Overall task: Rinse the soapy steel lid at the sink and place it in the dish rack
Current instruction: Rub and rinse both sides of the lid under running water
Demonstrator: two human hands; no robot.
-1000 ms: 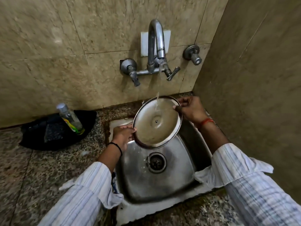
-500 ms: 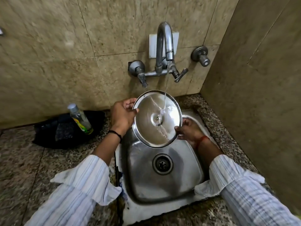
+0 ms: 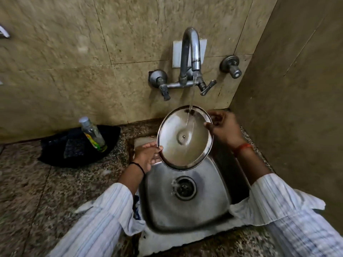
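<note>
Your left hand (image 3: 148, 154) and right hand (image 3: 223, 127) pinch opposite edges of the steel lid (image 3: 184, 138), holding it tilted over the sink (image 3: 187, 210) under the tap (image 3: 190, 52)'s thin stream

**What I cannot see well**

My left hand (image 3: 148, 156) is partly behind the steel lid (image 3: 184, 138): the fingertips go under its lower left rim, so how my grip closes there is hidden. The fingers of my right hand (image 3: 223, 127) are a little blurred at the upper right rim. The lid covers the back part of the sink (image 3: 185, 210). Both my sleeves are cut off by the bottom edge. At the left edge, a small metal thing (image 3: 3, 33) on the wall is cut off and I cannot tell what it is. The label on the bottle (image 3: 93, 134) is too small to read. The dark thing (image 3: 61, 151) under it on the desk (image 3: 37, 191) is too dim to name.
</note>
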